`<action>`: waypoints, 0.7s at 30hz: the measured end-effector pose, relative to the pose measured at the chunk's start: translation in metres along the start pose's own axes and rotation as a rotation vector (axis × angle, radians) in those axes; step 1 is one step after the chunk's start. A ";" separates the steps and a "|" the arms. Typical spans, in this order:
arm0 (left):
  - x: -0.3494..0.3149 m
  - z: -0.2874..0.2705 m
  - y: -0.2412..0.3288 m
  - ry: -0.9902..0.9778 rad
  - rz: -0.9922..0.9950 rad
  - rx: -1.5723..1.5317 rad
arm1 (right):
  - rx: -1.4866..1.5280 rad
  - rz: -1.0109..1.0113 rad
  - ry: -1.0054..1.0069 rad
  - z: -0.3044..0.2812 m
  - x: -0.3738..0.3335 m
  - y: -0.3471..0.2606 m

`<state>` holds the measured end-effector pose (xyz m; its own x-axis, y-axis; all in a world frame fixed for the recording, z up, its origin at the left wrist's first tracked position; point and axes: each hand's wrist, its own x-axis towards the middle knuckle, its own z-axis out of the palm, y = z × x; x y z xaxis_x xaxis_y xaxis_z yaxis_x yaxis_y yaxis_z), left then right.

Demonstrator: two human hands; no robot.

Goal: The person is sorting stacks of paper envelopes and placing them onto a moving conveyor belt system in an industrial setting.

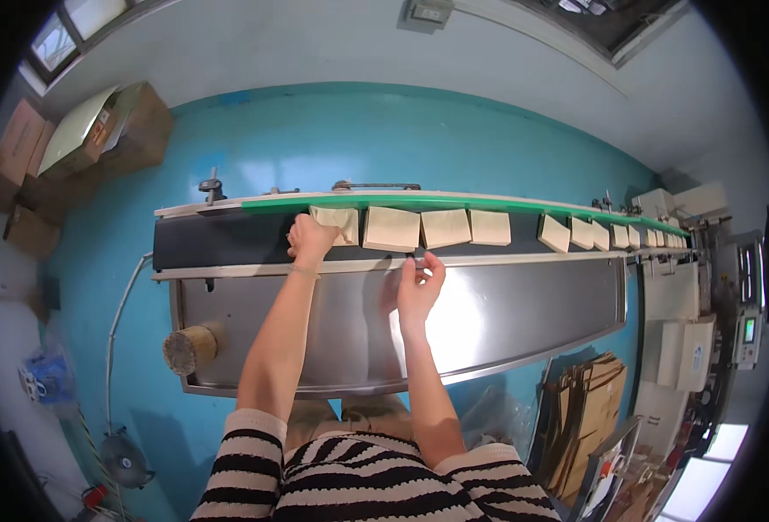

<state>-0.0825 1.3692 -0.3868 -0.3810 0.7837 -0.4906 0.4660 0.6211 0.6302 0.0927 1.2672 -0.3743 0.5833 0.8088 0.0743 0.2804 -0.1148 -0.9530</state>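
Note:
My left hand is closed on the left edge of a cream-coloured folded paper stack on the dark conveyor belt. The fingertips are partly hidden behind the hand. Just right of it lies a thicker cream block, with two more cream blocks, one and another, beyond. My right hand hovers by the belt's near rail, below the thick block, with thumb and forefinger bent and apart. Nothing shows in it.
A green guide rail runs along the belt's far side. More cream blocks line the belt to the right. In front is a steel tray table with a round brown roll at its left. Cardboard boxes and flattened cartons stand nearby.

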 end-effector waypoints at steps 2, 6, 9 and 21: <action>0.003 0.009 0.004 -0.026 0.081 0.018 | 0.011 0.012 0.050 0.007 0.015 0.006; -0.010 0.039 0.006 0.185 0.306 0.022 | -0.305 -0.113 0.186 0.017 0.049 0.018; -0.008 0.043 0.016 0.210 0.383 -0.072 | -0.403 -0.024 0.124 0.009 0.073 0.025; -0.011 -0.009 -0.006 -0.947 0.122 -1.458 | -0.501 -0.013 0.218 -0.004 0.148 0.017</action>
<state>-0.0882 1.3565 -0.3800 0.4056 0.8871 -0.2203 -0.7890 0.4615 0.4056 0.1865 1.3826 -0.3784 0.7073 0.6795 0.1948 0.5862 -0.4099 -0.6988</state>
